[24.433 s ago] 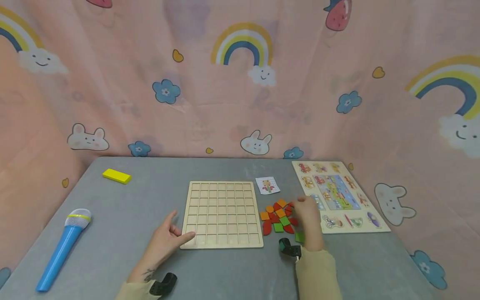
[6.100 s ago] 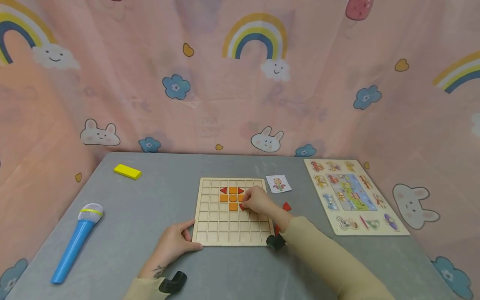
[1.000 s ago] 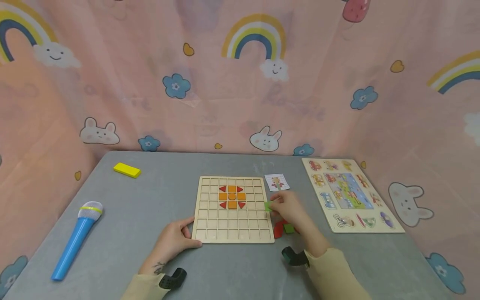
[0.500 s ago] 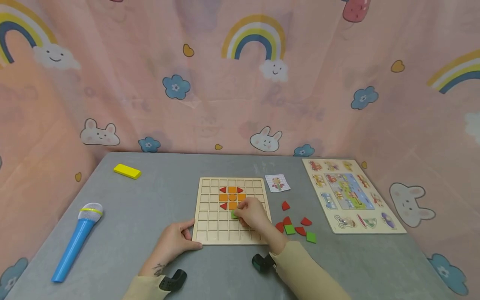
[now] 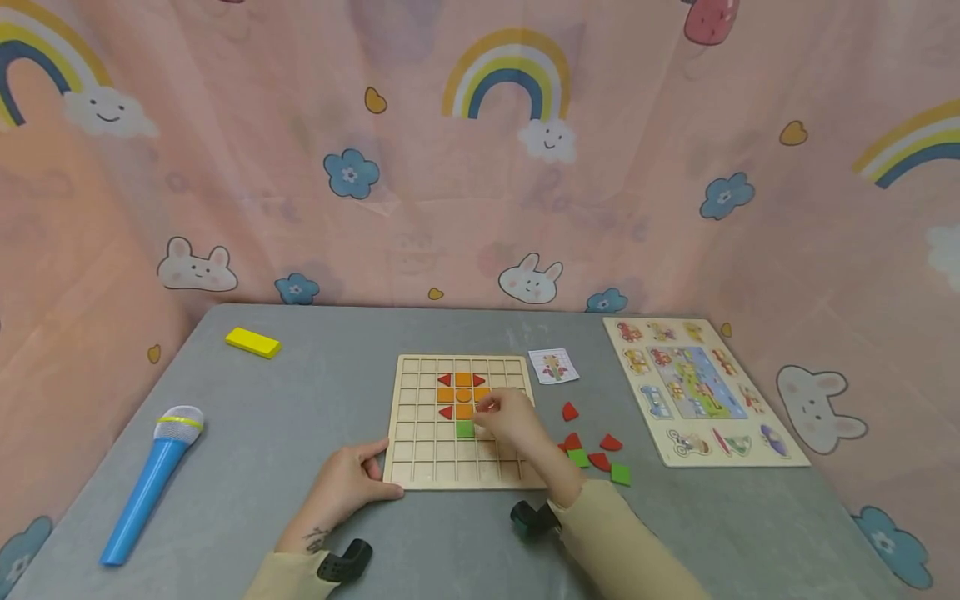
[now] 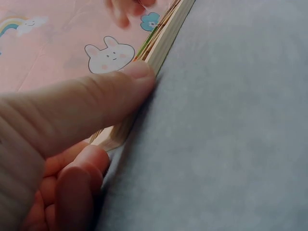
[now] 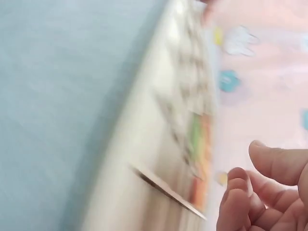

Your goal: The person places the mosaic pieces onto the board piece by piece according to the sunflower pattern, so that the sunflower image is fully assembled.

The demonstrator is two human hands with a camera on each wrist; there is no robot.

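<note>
A wooden grid board [image 5: 420,471] lies on the grey table. On it sit orange squares [image 5: 464,379], an orange round piece [image 5: 464,396], red triangles [image 5: 446,412] and a green square [image 5: 465,429] just below the orange ones. My left hand [image 5: 348,482] holds the board's near left corner; the left wrist view shows the thumb [image 6: 106,96] against the near edge. Over the board's right half is my right hand [image 5: 517,429], its fingertips beside the green square and covering part of the pattern. In the right wrist view, nothing shows between its thumb [image 7: 279,163] and fingers.
Right of the board lie loose red pieces [image 5: 611,442] and green squares [image 5: 620,475]. A small picture card [image 5: 553,367] sits behind them, near a picture puzzle board [image 5: 750,450]. A blue toy microphone [image 5: 153,483] and a yellow block [image 5: 253,342] are at the left.
My right hand has brought a green square from the right onto the board, let it go below the orange squares and drawn slightly back. My left hand has stayed at the corner.
</note>
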